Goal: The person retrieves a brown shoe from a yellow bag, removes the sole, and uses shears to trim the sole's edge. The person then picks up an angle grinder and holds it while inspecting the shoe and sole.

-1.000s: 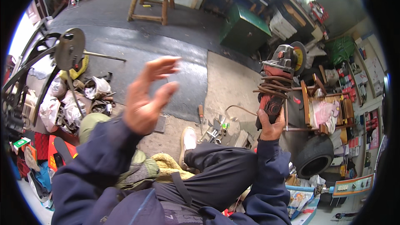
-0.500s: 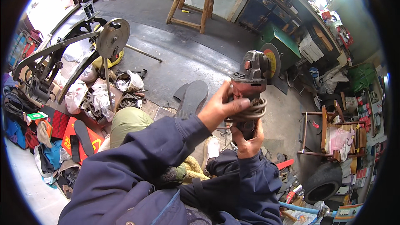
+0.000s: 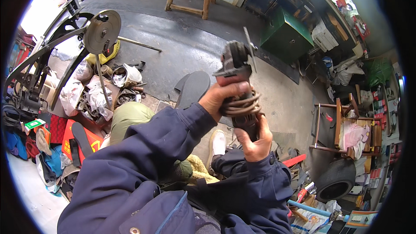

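Note:
I hold an angle grinder [image 3: 234, 74] up in front of me, its disc [image 3: 250, 48] now seen nearly edge-on at the top. My left hand [image 3: 218, 97] is closed round the upper body, just below the grinder's head. Lower down, my right hand [image 3: 257, 144] grips the black rear handle. Between the hands a grey-brown power cord [image 3: 242, 105] is wound round the body in several loops. Past my left hand, a dark shoe sole [image 3: 193, 89] shows above the floor.
A black cast-iron machine with a round wheel [image 3: 102, 32] stands at the left, bags and scrap beneath it. A green metal box [image 3: 287, 34] is at the far right. A small wooden chair [image 3: 346, 132] and a tyre [image 3: 336, 180] are at the right. A wooden stool [image 3: 190, 8] stands at the back.
The grinder has shifted left and turned, so its disc shows edge-on rather than face-on. My left hand has moved slightly left and closed further round the body. The whole view has shifted slightly.

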Tool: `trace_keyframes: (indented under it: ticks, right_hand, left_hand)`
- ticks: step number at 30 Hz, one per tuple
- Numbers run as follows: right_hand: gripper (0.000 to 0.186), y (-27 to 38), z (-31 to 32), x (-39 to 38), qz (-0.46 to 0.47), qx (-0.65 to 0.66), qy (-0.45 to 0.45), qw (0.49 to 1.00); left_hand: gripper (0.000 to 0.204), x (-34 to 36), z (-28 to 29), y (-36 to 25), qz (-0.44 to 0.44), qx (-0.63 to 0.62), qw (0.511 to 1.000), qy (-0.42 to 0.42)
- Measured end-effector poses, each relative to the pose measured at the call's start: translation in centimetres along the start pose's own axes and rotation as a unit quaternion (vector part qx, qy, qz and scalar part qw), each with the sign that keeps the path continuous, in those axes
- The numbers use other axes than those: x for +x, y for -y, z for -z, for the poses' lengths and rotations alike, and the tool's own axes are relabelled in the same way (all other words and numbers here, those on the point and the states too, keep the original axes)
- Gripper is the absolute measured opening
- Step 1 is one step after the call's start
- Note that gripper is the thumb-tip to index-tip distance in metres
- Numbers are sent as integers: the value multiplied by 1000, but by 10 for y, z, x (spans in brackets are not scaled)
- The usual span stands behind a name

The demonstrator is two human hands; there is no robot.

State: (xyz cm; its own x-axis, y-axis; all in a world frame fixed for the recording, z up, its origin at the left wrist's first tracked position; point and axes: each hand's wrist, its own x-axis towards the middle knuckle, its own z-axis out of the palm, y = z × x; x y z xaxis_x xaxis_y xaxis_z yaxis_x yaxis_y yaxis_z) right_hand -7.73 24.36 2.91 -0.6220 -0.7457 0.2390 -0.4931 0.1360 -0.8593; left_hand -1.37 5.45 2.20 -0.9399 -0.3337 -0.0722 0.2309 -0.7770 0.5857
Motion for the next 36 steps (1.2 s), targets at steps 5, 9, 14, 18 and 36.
trace_keyframes:
  ticks: [5, 9, 14, 18, 36]
  right_hand:
    - [30, 1, 25, 13, -53, 57, -141, 987]
    - [36, -1, 22, 34, 64, -43, -118, 990]
    - [15, 14, 15, 28, 41, -17, -67, 997]
    - [11, 36, 22, 20, 132, -46, -21, 990]
    - [42, -37, 26, 19, -182, 312, -14, 933]
  left_hand:
    - [43, 0, 13, -15, -86, -19, 995, 43]
    - [50, -6, 12, -15, -111, -2, 991, 69]
    - [50, -11, 10, -14, -117, 34, 992, 12]
    - [43, -11, 13, -16, -131, -4, 990, -60]
    - [99, -9, 40, -58, -155, -125, 977, 78]
